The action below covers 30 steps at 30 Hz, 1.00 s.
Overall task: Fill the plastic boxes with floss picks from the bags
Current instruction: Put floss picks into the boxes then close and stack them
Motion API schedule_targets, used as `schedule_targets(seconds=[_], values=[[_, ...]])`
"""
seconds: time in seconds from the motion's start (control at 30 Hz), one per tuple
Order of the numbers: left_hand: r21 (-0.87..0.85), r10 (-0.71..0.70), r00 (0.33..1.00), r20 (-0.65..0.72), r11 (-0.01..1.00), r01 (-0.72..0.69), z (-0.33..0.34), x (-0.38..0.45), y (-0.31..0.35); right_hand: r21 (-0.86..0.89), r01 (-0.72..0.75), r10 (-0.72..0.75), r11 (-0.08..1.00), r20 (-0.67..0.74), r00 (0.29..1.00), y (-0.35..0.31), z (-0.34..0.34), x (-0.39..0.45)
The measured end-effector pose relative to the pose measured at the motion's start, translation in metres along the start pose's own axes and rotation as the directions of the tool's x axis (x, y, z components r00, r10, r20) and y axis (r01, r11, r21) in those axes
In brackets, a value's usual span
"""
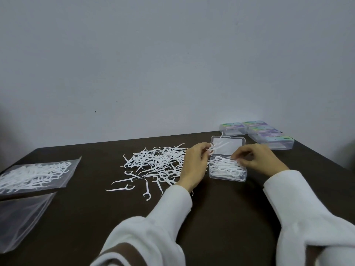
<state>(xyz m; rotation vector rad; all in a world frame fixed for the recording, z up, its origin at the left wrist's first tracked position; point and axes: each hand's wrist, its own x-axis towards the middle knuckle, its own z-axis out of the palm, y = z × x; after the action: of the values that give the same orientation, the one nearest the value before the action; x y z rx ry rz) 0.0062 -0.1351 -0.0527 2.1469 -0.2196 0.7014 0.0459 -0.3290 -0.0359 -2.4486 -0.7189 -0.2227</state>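
Nearest to the camera are two white sleeves (172,217), reaching forward over the dark desk (221,208). At the near left edge lies an empty clear bag (21,217), and just behind it a second bag (36,173) that holds many floss picks.

Further in, the left hand (194,166) has its fingers curled and pinches a few floss picks (217,146) by their handles, above the hinge side of the open box (227,170). The right hand (257,160) rests at the right side of the same box; its fingertips (237,157) are bent down onto the picks inside, and they seem to pinch or press them, though this is not fully clear. The box is clear plastic, its lid stands open behind, and it looks already nearly full.

To the left of the hands spreads a loose pile of picks (157,162) on the desk.

The picks are very light, thin and quite stiff, and their hooked ends probably tangle together. It is best to take them by the straight handle, several aligned at once, and to lay them flat.

Farthest, near the wall (172,64), stand closed boxes (257,133) with coloured labels, apparently finished.
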Motion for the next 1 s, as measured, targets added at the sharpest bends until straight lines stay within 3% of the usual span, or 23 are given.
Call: schedule_targets(seconds=[0.17,0.23,0.37,0.47,0.6,0.73,0.83,1.0], values=[[0.123,0.105,0.989,0.105,0.985,-0.117,0.006,-0.003,0.002,0.000,-0.074,0.072,0.997,-0.240,0.968,0.003,-0.003,-0.002],[0.184,0.142,0.975,0.168,0.968,-0.173,0.008,-0.005,0.002,0.020,-0.077,0.080,0.997,-0.276,0.958,0.001,-0.005,-0.003],[0.223,0.154,0.960,0.233,0.953,-0.207,0.009,-0.008,0.002,0.057,-0.055,0.064,0.997,-0.173,0.983,-0.003,-0.006,-0.003],[0.095,0.098,0.971,0.216,0.988,-0.121,0.009,-0.009,0.004,0.057,-0.065,0.070,0.996,-0.095,0.993,-0.003,-0.005,-0.003],[-0.010,0.014,0.976,0.218,1.000,-0.012,0.009,-0.011,0.006,0.065,-0.069,0.073,0.995,-0.055,0.996,-0.005,-0.007,-0.004],[-0.012,0.016,0.982,0.186,1.000,-0.014,0.008,-0.011,0.004,0.060,-0.094,0.097,0.994,-0.061,0.993,-0.005,-0.007,-0.005],[0.018,-0.010,0.995,0.099,1.000,0.008,0.008,-0.013,0.002,0.084,-0.173,0.182,0.981,-0.122,0.976,-0.002,-0.006,-0.005],[-0.014,-0.205,0.976,-0.069,0.979,0.205,0.014,-0.015,0.008,0.255,-0.411,0.402,0.876,0.088,0.911,0.001,-0.003,-0.003]])
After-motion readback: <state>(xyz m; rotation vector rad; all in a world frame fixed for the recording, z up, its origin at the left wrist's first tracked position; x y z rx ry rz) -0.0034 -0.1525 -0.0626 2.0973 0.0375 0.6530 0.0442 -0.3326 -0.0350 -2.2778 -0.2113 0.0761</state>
